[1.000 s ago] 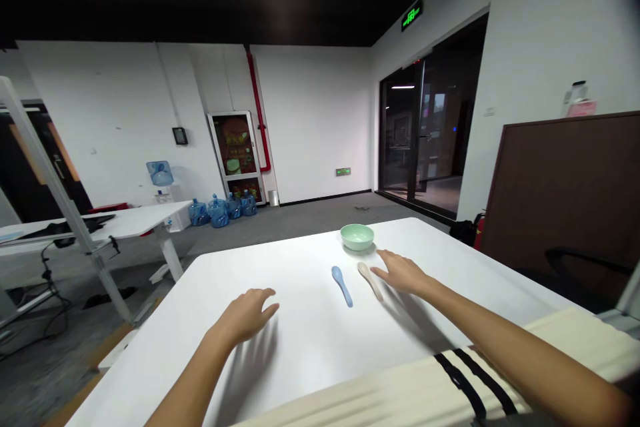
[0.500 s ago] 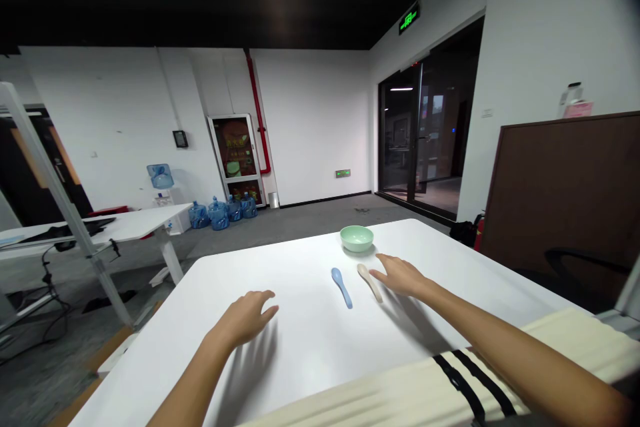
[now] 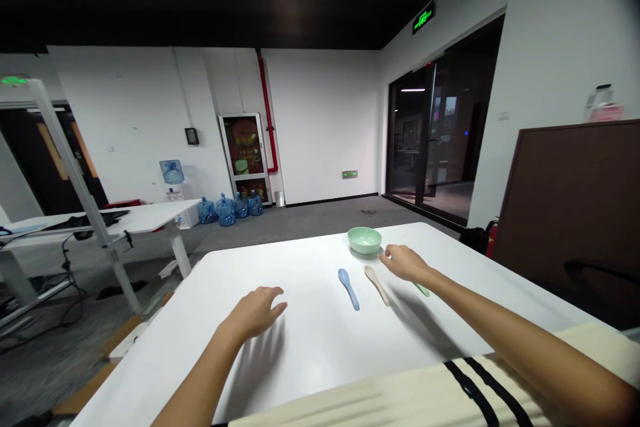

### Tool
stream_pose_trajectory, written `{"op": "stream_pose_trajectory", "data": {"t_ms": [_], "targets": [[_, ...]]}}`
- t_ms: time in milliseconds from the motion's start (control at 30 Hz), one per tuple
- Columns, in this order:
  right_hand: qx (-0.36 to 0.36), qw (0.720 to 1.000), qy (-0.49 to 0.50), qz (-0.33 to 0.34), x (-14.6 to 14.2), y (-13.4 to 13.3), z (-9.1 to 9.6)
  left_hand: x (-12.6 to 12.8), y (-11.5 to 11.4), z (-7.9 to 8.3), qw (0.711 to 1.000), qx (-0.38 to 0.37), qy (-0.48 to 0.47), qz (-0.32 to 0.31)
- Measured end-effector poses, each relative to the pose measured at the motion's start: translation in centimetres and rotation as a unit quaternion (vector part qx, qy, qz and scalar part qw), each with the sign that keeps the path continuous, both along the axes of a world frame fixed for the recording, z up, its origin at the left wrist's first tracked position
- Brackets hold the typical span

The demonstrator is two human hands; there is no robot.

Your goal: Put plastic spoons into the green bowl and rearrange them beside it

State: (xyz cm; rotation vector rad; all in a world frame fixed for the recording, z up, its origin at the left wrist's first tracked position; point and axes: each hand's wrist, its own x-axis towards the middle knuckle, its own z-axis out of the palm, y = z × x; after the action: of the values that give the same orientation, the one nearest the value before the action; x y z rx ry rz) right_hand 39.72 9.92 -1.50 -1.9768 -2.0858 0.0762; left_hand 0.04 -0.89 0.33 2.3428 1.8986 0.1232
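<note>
My right hand (image 3: 405, 261) hovers low over the white table (image 3: 300, 353), just right of a mint-green bowl (image 3: 365, 240), its fingers bent and pressed together. A green spoon (image 3: 422, 289) pokes out from under its wrist, and the hand seems closed on the spoon's other end. Left of that hand lie a beige spoon (image 3: 377, 284) and a blue spoon (image 3: 349, 287), side by side and untouched. My left hand (image 3: 255, 313) rests palm down on the table, fingers loosely spread, holding nothing.
A cream cloth with black stripes (image 3: 450, 387) covers the table's near edge. A brown partition (image 3: 575, 200) and a dark chair (image 3: 600, 273) stand at the right. A second white desk (image 3: 125, 217) stands at the left, with water bottles (image 3: 227, 209) by the far wall.
My right hand has drawn up from lying flat and curled its fingers near the bowl, uncovering the green spoon's handle. The view has shifted slightly. My left hand has stayed put.
</note>
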Motion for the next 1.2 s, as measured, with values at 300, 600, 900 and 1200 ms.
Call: {"op": "stream_pose_trajectory", "data": {"t_ms": [300,600,900,1200], "targets": [[-0.120,0.991,-0.064,0.017,-2.3,0.4,-2.7,-0.2,-0.1,0.0,1.000,-0.002,-0.004,-0.001],[-0.126,0.983,-0.126,0.041,-2.3,0.9,-5.3,0.0,0.2,-0.1,1.000,-0.001,-0.003,-0.004],[-0.141,0.984,-0.100,0.039,-2.4,0.3,-5.3,-0.1,0.3,-0.2,1.000,-0.007,-0.001,0.000],[-0.075,0.993,-0.080,0.041,-2.1,1.1,-3.3,-0.9,0.5,-1.0,1.000,0.007,-0.006,-0.007]]}}
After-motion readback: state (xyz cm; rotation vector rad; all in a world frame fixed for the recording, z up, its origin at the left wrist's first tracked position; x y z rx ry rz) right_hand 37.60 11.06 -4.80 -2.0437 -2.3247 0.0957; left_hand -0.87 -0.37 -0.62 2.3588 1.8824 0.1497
